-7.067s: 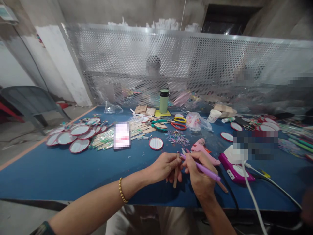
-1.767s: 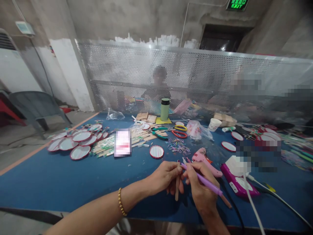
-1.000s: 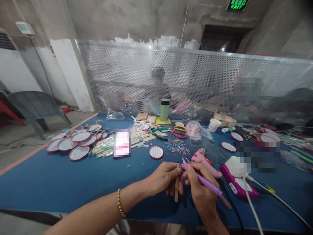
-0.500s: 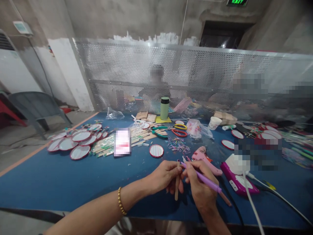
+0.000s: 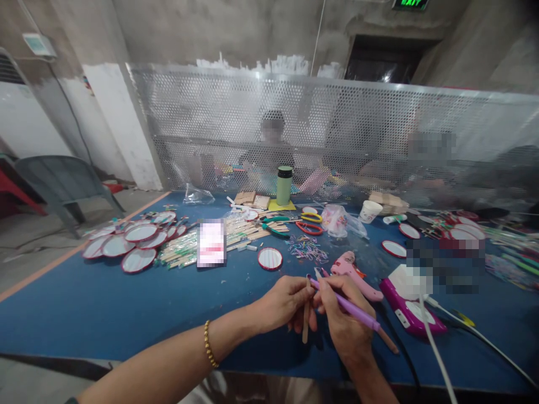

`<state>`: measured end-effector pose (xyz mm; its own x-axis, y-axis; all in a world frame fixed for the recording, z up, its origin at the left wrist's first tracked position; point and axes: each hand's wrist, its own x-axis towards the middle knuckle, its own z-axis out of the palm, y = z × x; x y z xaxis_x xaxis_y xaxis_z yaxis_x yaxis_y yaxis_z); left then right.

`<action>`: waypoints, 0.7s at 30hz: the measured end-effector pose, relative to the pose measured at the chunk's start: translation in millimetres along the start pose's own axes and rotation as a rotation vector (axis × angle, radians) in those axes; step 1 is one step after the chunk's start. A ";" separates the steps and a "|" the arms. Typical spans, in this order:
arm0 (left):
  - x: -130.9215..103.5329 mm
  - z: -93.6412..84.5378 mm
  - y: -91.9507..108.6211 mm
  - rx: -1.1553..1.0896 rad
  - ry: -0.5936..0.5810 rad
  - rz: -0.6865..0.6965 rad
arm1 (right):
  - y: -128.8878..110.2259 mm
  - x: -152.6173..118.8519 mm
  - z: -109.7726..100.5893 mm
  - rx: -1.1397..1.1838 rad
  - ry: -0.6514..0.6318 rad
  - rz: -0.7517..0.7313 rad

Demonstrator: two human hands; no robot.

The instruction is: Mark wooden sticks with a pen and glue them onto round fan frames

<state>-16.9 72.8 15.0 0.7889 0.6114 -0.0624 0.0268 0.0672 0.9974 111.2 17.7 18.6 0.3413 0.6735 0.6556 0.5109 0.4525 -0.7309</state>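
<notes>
My left hand (image 5: 290, 300) pinches a flat wooden stick (image 5: 306, 325) that stands roughly upright, its lower end below the fingers. Close beside it, my right hand (image 5: 347, 314) is closed round a purple pen-like tool (image 5: 357, 313), whose front end is at the top of the stick. A small dark loop shows at the stick's top, too small to make out. Just beyond the hands lie a pile of coloured small bands (image 5: 306, 248), a round white disc with a red rim (image 5: 270, 258) and a pink glue gun (image 5: 356, 275).
On the blue table (image 5: 177, 303) are stacked red-rimmed discs (image 5: 118, 246), wrapped sticks (image 5: 181, 249), pliers (image 5: 275, 227), a green bottle (image 5: 284, 188), a paper cup (image 5: 370, 211) and a magenta power strip (image 5: 410, 314) with cables. Behind stands a perforated metal screen (image 5: 202, 112).
Both hands hold nearly the same place; the purple tool and the stick have shifted only slightly.
</notes>
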 end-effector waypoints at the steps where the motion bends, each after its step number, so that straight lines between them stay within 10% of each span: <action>1: 0.0 0.1 0.2 0.007 0.001 -0.001 | -0.3 0.1 0.0 0.000 0.001 0.002; 21: -0.7 1.4 3.9 0.016 0.007 -0.005 | -0.3 0.4 -0.4 0.000 -0.009 0.038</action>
<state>-16.5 71.5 19.1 0.7845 0.6164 -0.0673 0.0406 0.0572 0.9975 111.5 17.6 19.1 0.3535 0.6957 0.6253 0.4974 0.4263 -0.7555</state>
